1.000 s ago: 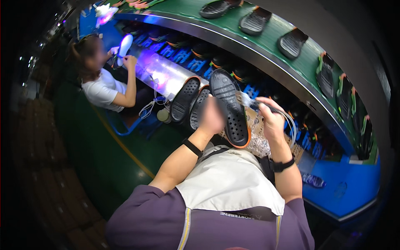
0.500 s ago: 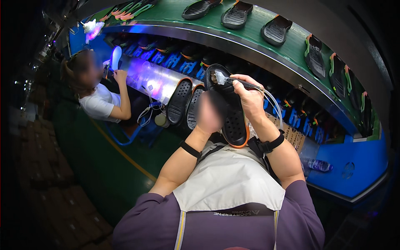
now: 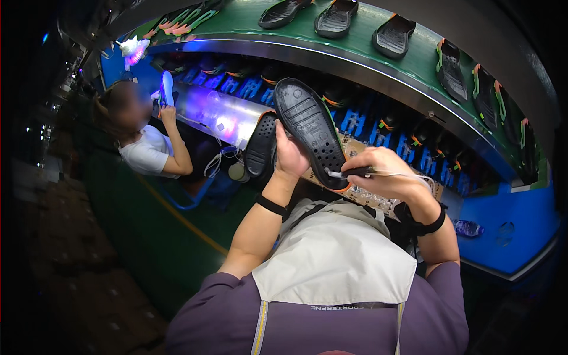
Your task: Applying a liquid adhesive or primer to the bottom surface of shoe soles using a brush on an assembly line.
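Note:
A black shoe sole with an orange edge is tilted up before me, its ribbed, holed face showing. My left hand holds it by its left side, with the palm partly behind it. In my right hand is a brush with a black handle and a thin pale tube trailing back over the wrist. Its pale tip touches the sole's lower end, near the holes. Another black sole stands just left of my left hand, partly hidden by it.
Above runs a green conveyor belt bearing several soles. Behind my hands, blue racks hold several shoe parts. A metal table and printed cardboard lie beneath. At left a person holds a sole. A plastic bottle lies right.
The brush has moved from the sole's upper end down to its lower end. My left hand has shifted toward the sole's side, and the sole has swung, its top leaning left.

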Motion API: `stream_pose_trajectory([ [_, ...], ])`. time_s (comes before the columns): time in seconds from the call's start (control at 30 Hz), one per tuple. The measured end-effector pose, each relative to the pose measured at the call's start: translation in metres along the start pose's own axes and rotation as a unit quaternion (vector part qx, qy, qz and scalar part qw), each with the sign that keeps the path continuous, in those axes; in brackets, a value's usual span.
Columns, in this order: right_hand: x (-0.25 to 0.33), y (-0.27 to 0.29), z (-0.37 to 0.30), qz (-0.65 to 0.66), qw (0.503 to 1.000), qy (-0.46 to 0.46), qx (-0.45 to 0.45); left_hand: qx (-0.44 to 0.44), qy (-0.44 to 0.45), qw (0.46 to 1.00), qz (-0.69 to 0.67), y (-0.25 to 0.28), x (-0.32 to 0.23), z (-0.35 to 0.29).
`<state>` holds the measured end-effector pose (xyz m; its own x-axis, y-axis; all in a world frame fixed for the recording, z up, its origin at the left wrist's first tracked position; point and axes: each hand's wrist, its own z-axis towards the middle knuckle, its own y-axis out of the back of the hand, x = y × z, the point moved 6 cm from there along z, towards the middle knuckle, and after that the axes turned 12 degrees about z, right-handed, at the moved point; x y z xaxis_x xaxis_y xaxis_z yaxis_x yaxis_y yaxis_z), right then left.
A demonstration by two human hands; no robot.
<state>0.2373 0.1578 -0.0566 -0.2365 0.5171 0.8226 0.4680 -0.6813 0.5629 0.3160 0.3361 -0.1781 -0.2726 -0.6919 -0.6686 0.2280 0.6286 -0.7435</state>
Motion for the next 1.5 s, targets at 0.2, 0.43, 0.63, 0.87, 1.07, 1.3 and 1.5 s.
stream_pose_trajectory([
  [0.2,0.008,0.038,0.032,0.299,0.906,0.075,-0.291,0.011,0.007,0.999,-0.029,-0.044,0.007,-0.007],
  [0.43,0.014,0.030,0.049,0.240,0.935,0.233,-0.115,0.021,-0.006,0.999,0.028,-0.052,0.007,-0.011],
  [0.63,0.011,0.036,0.044,0.234,0.925,0.217,-0.204,0.008,-0.007,1.000,0.004,-0.049,0.009,-0.004],
  [0.87,0.012,0.042,0.036,0.133,0.948,0.189,-0.218,0.005,-0.026,0.999,-0.025,-0.049,-0.007,0.002],
  [1.07,0.034,0.019,0.030,0.180,0.946,0.243,-0.116,0.085,-0.019,0.994,-0.067,-0.049,-0.027,0.015],
  [1.3,0.054,0.006,0.023,0.116,0.953,0.274,-0.058,0.099,-0.020,0.986,-0.131,-0.042,-0.048,0.029],
  [1.5,0.055,0.005,0.022,-0.025,0.944,0.316,-0.089,0.077,-0.098,0.989,-0.076,-0.044,-0.082,0.043],
])
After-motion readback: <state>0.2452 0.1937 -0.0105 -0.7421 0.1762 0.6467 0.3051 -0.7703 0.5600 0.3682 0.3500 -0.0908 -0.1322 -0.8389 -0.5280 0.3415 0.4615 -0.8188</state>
